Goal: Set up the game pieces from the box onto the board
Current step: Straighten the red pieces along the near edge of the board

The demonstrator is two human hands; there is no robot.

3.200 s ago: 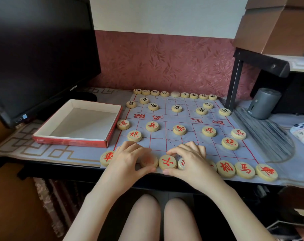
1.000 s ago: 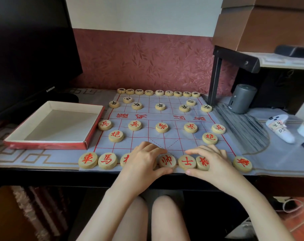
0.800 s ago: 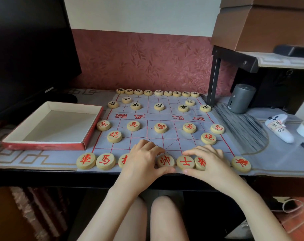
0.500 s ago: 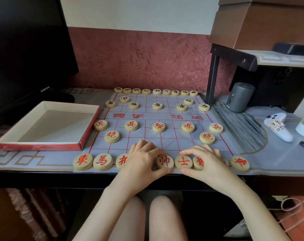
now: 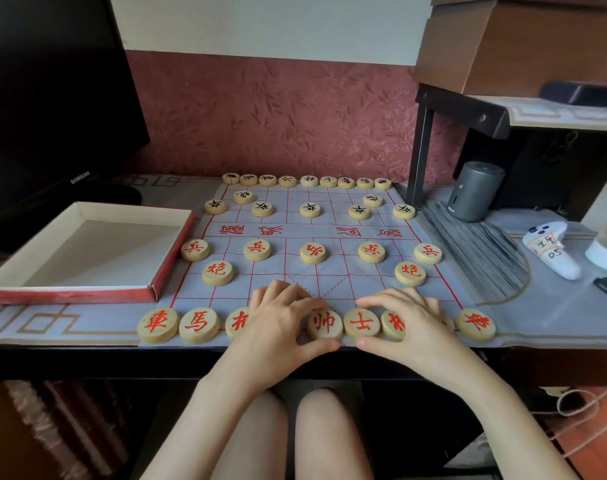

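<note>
Filled the near row since three seconds back. Kept left hand (image 5: pixel 278 327) and right hand (image 5: pixel 411 329) curled, pinching pieces (image 5: pixel 394 325) at front edge of board (image 5: pixel 309 231). Found box (image 5: pixel 87 252) empty, so nearly done.

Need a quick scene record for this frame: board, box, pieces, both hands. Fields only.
board: board, pale sheet with a red grid, lying flat
box: box, left of the board, no pieces inside
black pieces: black pieces set out on the far rows
red soldiers: red soldiers, five in a row
red cannons: red cannons, two, one row nearer
left hand: left hand on the near row, thumb and forefinger around the red general piece
right hand: right hand, thumb and forefinger around the red advisor piece
hidden: near-row pieces under both hands
</note>
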